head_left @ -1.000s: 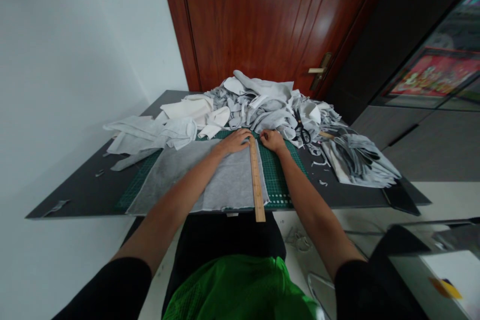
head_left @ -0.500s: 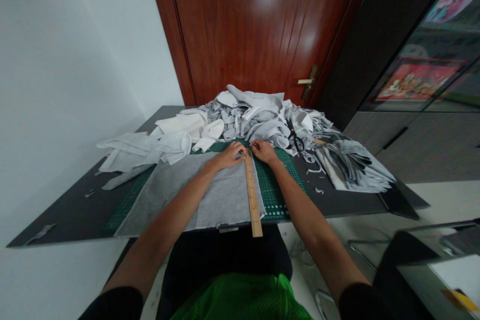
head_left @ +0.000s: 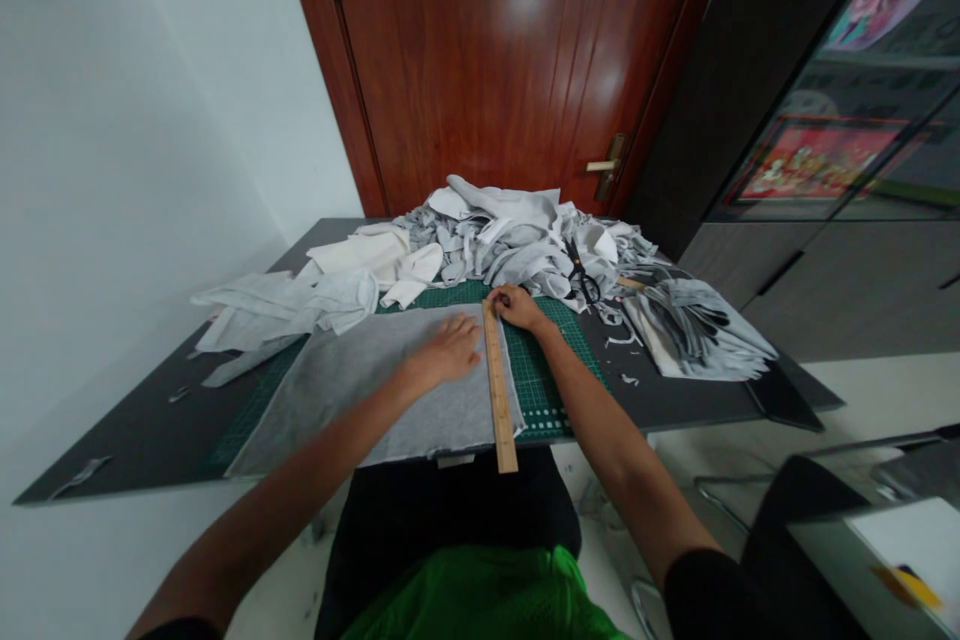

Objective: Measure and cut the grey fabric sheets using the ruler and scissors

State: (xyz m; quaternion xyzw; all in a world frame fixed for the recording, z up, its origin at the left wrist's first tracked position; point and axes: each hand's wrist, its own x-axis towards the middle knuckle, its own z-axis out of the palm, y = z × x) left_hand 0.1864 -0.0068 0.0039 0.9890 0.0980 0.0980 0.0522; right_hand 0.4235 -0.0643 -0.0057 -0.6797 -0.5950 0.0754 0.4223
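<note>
A grey fabric sheet (head_left: 360, 370) lies over a green cutting mat (head_left: 540, 370). Along the fabric's right side runs a wooden ruler (head_left: 497, 380), its near end sticking out past the table's front edge. My left hand (head_left: 450, 348) rests on the fabric left of the ruler, fingers stretched out and nothing in them. At the ruler's far end, my right hand (head_left: 517, 306) has its fingers pinched together and touching the ruler; what is between the fingertips is too small to make out.
A heap of grey and white fabric pieces (head_left: 517, 220) fills the back of the dark table (head_left: 150, 430). Black scissors (head_left: 581, 275) lie at its right side. Folded grey fabric (head_left: 697, 330) is stacked at the right, and loose scraps (head_left: 621, 338) lie nearby.
My left hand has left the ruler's far end, moving toward me and spreading flat on the fabric. My right hand stays near the ruler's far end. The view has shifted slightly.
</note>
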